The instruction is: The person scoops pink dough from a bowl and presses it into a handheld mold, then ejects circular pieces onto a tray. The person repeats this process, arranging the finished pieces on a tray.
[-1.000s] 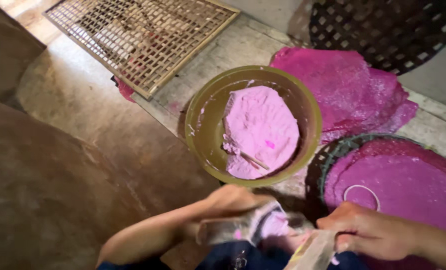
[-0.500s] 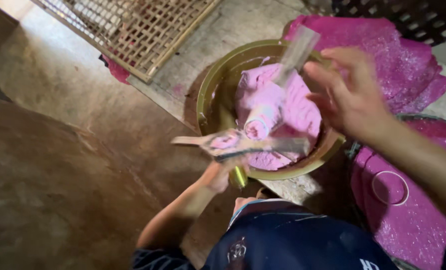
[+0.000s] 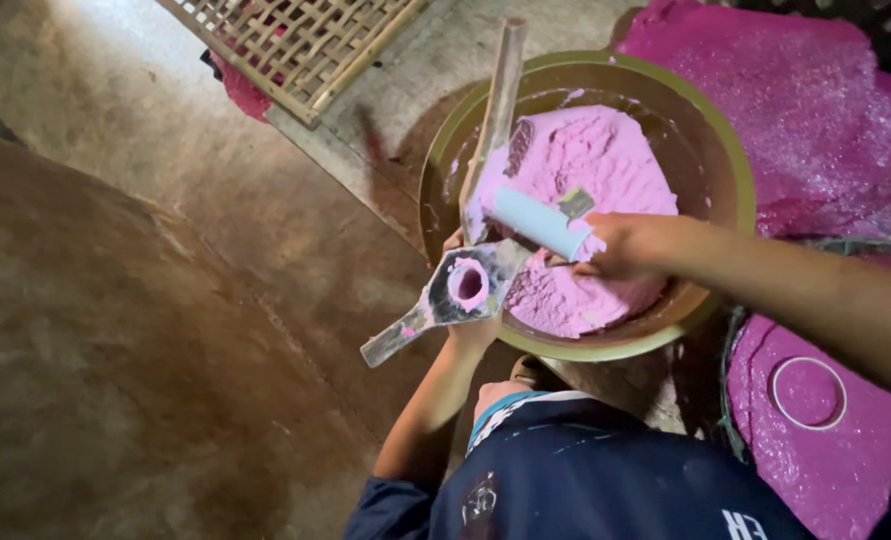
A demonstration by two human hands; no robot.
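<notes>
The right hand [image 3: 630, 243] has swung down from over the bowl's far side and now sits at the bowl's centre, fingers clenched around a pale cylindrical plunger [image 3: 538, 222] angled toward nine o'clock. The left hand [image 3: 473, 325] is mostly hidden under a metal press mould [image 3: 462, 287] at the bowl's seven o'clock rim; it carries the mould, though its fingers cannot be made out. The mould's round cavity already shows pink dough inside. The olive bowl [image 3: 707, 130] holds a big mound of pink dough [image 3: 585, 170], so plenty remains. Pink sheets [image 3: 815, 110] lie at one o'clock, a bamboo rack [image 3: 295, 40] at eleven.
</notes>
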